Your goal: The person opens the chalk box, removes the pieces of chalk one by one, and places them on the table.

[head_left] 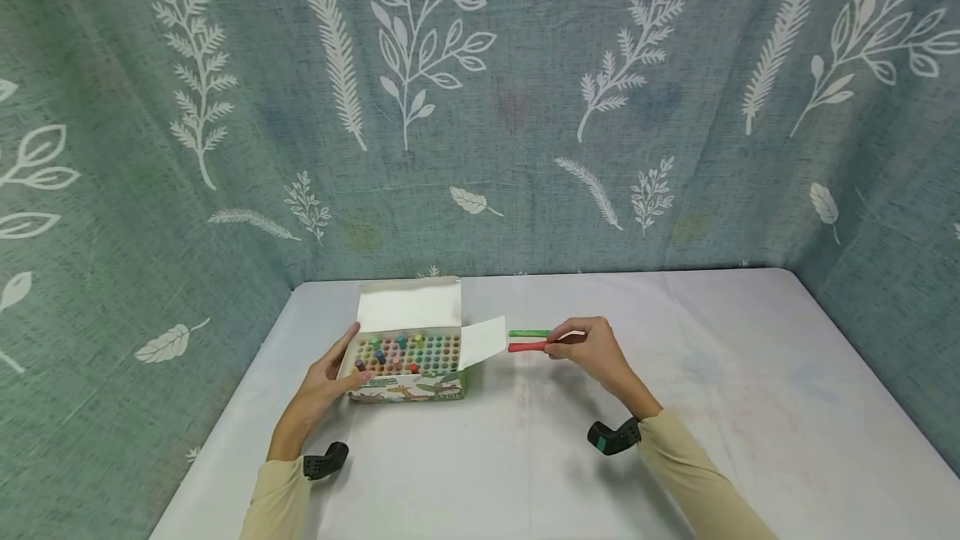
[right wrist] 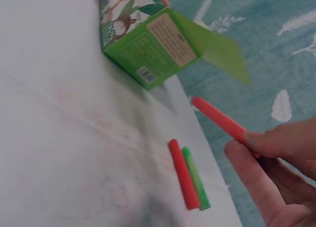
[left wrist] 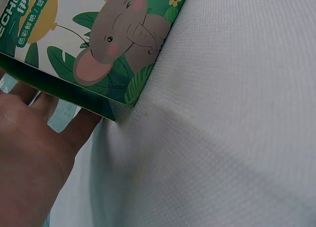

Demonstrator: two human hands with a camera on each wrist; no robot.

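Note:
A printed cardboard box (head_left: 408, 392) with its lid raised and its right flap folded out holds a grid of round holes, several of them with coloured sticks standing up. My left hand (head_left: 318, 394) grips its left end, thumb at the front corner and fingers at the back. In the left wrist view an elephant shows on the box's side. My right hand (head_left: 592, 348) pinches a slim red, crayon-like stick (right wrist: 217, 116) between thumb and forefinger, its free end towards the box. Below it, a second red stick (right wrist: 182, 175) and a green stick (right wrist: 196, 177) lie side by side.
A white cloth covers the table (head_left: 525, 457), with faint coloured smudges on it. The open side flap (head_left: 482, 342) juts out from the box towards the sticks. A leaf-patterned green curtain (head_left: 517, 148) hangs behind the table and on both sides.

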